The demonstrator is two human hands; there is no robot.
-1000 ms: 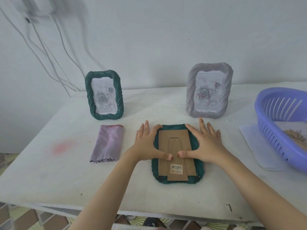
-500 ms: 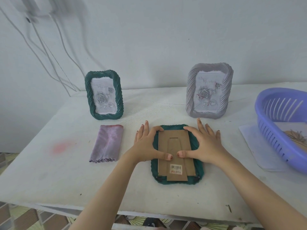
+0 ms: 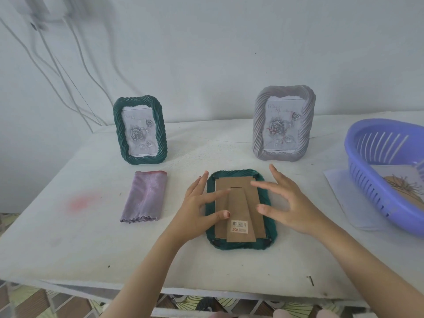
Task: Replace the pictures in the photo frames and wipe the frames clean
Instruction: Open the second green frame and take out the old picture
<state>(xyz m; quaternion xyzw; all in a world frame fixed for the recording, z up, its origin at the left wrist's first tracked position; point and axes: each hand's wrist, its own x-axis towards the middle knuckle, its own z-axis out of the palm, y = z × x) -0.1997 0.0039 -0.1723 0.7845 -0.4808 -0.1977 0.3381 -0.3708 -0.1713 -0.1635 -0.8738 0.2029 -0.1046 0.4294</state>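
Face-down frame [image 3: 241,245] centre of table [image 3: 68,237], cloth [image 3: 144,196] left, basket [image 3: 367,180] right, two standing frames [image 3: 140,129] behind

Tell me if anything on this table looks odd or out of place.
Little stands out. One green frame lies face down between the hands, cardboard back up, while the other two stand upright. A faint pink stain marks the table left of the folded cloth. Nothing looks spilled or broken.

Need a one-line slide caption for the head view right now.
Both hands, left hand and right hand, open over the face-down green frame, with two upright frames behind it.
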